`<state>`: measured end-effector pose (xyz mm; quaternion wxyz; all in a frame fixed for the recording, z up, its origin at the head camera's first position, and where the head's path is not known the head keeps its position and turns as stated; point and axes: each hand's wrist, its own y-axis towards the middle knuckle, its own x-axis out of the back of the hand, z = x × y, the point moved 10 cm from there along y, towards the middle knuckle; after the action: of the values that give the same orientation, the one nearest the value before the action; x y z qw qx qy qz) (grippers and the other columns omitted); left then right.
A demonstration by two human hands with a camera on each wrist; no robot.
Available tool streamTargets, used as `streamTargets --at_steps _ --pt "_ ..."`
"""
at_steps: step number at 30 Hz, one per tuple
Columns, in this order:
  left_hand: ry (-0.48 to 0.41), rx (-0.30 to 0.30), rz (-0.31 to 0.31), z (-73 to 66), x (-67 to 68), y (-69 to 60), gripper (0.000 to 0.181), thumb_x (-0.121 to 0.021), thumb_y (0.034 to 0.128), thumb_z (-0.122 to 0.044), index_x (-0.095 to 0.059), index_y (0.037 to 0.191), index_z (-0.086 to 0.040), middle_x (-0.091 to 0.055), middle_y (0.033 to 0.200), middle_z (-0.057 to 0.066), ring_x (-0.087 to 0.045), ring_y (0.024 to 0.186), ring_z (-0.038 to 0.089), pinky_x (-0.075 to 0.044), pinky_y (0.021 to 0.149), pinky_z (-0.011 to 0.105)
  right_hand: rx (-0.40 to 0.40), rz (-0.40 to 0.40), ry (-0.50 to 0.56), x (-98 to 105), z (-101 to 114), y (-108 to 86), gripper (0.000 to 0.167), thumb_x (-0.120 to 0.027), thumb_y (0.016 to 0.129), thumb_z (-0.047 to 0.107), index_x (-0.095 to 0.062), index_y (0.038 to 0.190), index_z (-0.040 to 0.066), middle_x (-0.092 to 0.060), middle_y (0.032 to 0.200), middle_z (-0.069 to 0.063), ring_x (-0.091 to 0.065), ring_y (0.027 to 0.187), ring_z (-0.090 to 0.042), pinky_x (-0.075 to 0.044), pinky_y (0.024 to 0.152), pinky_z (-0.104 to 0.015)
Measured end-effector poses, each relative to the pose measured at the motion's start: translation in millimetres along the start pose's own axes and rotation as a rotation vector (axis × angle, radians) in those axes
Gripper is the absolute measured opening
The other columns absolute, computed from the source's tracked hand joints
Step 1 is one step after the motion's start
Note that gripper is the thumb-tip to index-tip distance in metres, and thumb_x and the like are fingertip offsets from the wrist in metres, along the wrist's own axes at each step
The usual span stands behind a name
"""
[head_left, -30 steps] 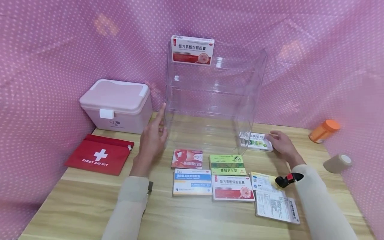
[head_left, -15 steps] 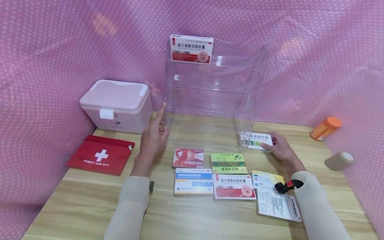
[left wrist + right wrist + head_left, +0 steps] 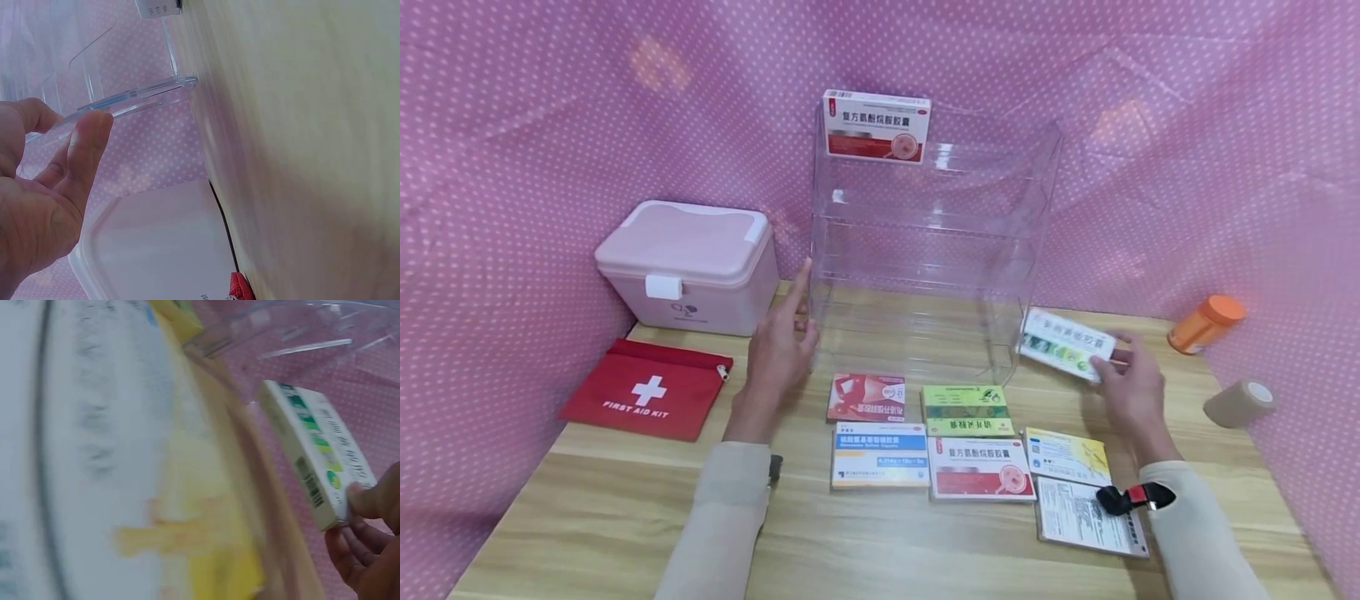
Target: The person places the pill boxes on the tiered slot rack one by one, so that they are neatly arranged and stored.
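My right hand [image 3: 1133, 385] pinches the right end of a white and green medicine box [image 3: 1066, 343], just right of the clear tiered rack [image 3: 925, 250]. In the right wrist view the same box [image 3: 312, 450] is tilted, thumb on its printed face and fingers beneath. My left hand [image 3: 781, 346] touches the rack's left side with its fingers. The left wrist view shows that hand [image 3: 56, 181] at the rack's clear side panel [image 3: 137, 97]. A white and red box [image 3: 877, 127] stands on the top tier at the left.
Several medicine boxes lie in front of the rack, among them a green one [image 3: 967, 410] and a blue and white one [image 3: 880, 455]. At the left are a lidded case [image 3: 696, 267] and a red pouch [image 3: 647, 390]. An orange bottle [image 3: 1206, 324] and a beige roll [image 3: 1238, 403] lie at the right.
The white and green box, now pinched, has moved to the right, away from the rack's lower right corner, and is angled. My right hand has moved right with it. The left hand has stayed put.
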<state>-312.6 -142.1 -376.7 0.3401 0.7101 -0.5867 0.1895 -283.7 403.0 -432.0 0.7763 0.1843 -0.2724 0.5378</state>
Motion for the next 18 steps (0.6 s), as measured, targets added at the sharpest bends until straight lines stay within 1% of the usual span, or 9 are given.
streamTargets --at_steps 2,4,5,7,9,11,13,15,18 --pt "-0.001 -0.003 -0.002 -0.3 0.2 0.0 0.107 -0.067 0.1012 -0.006 -0.005 0.162 -0.067 -0.066 0.145 0.016 -0.071 0.118 0.036 -0.065 0.090 0.052 -0.002 -0.131 0.091 24.0 6.7 1.8 0.056 -0.066 0.105 0.011 -0.048 0.158 0.014 -0.073 0.129 -0.015 -0.068 0.099 -0.003 -0.059 0.073 -0.010" --pt "0.000 0.000 -0.001 -0.3 0.8 -0.1 0.106 -0.066 0.1015 -0.006 -0.005 0.162 -0.067 -0.065 0.146 0.016 -0.071 0.118 0.036 -0.065 0.091 0.053 0.029 -0.272 0.201 47.7 21.3 2.8 0.055 -0.068 0.100 0.001 -0.054 0.152 0.013 -0.076 0.113 -0.002 -0.062 0.087 0.007 -0.058 0.073 -0.007" --pt "0.000 0.002 0.001 0.0 1.0 -0.3 0.106 -0.066 0.1016 -0.006 -0.005 0.162 -0.067 -0.065 0.146 0.017 -0.071 0.118 0.036 -0.065 0.091 0.053 0.060 -0.328 0.237 58.3 31.7 2.6 0.054 -0.068 0.099 -0.002 -0.056 0.149 0.013 -0.073 0.108 0.007 -0.062 0.087 0.008 -0.057 0.075 -0.006" --pt "-0.001 0.008 0.004 0.4 1.4 -0.6 0.106 -0.066 0.1018 -0.006 -0.005 0.162 -0.067 -0.064 0.147 0.017 -0.070 0.117 0.036 -0.064 0.091 0.053 0.124 -0.385 0.304 74.3 57.9 2.2 0.054 -0.068 0.097 -0.006 -0.059 0.146 0.015 -0.065 0.102 0.023 -0.065 0.093 0.005 -0.057 0.081 -0.006" --pt "0.001 0.010 0.005 0.4 1.6 -0.7 0.106 -0.065 0.1019 -0.005 -0.004 0.162 -0.067 -0.064 0.147 0.016 -0.070 0.116 0.035 -0.065 0.091 0.053 0.196 -0.411 0.324 85.6 91.2 1.4 0.053 -0.069 0.097 -0.006 -0.061 0.144 0.017 -0.067 0.107 0.021 -0.067 0.098 0.002 -0.057 0.085 -0.006" --pt "0.004 0.006 0.003 -0.2 1.6 -0.3 0.107 -0.066 0.1016 -0.005 -0.004 0.162 -0.068 -0.065 0.146 0.016 -0.070 0.114 0.034 -0.065 0.089 0.051 0.261 -0.409 0.305 92.3 129.2 1.5 0.052 -0.069 0.098 -0.005 -0.062 0.144 0.019 -0.068 0.109 0.022 -0.067 0.103 0.001 -0.057 0.090 -0.009" --pt "0.007 -0.002 -0.001 -0.9 1.7 0.2 0.107 -0.066 0.1015 -0.004 -0.004 0.162 -0.067 -0.066 0.144 0.015 -0.071 0.113 0.034 -0.065 0.088 0.050 0.334 -0.415 0.294 96.0 169.8 2.7 0.051 -0.069 0.097 -0.005 -0.064 0.141 0.020 -0.070 0.109 0.019 -0.068 0.102 -0.001 -0.059 0.093 -0.013" --pt "0.007 -0.006 -0.003 -1.1 1.7 0.4 0.107 -0.066 0.1011 -0.004 -0.004 0.163 -0.067 -0.066 0.143 0.015 -0.071 0.113 0.034 -0.065 0.087 0.050 0.422 -0.439 0.261 97.8 210.1 4.9 0.047 -0.070 0.097 -0.004 -0.066 0.138 0.020 -0.074 0.111 0.013 -0.068 0.101 -0.001 -0.060 0.095 -0.016" --pt "0.000 -0.007 0.001 -1.0 1.0 0.2 0.107 -0.066 0.1009 -0.004 -0.004 0.163 -0.066 -0.066 0.144 0.016 -0.071 0.113 0.035 -0.065 0.088 0.051 0.532 -0.463 0.195 97.3 263.6 12.0 0.042 -0.070 0.099 0.001 -0.068 0.136 0.021 -0.079 0.121 0.000 -0.069 0.101 0.002 -0.061 0.097 -0.018"
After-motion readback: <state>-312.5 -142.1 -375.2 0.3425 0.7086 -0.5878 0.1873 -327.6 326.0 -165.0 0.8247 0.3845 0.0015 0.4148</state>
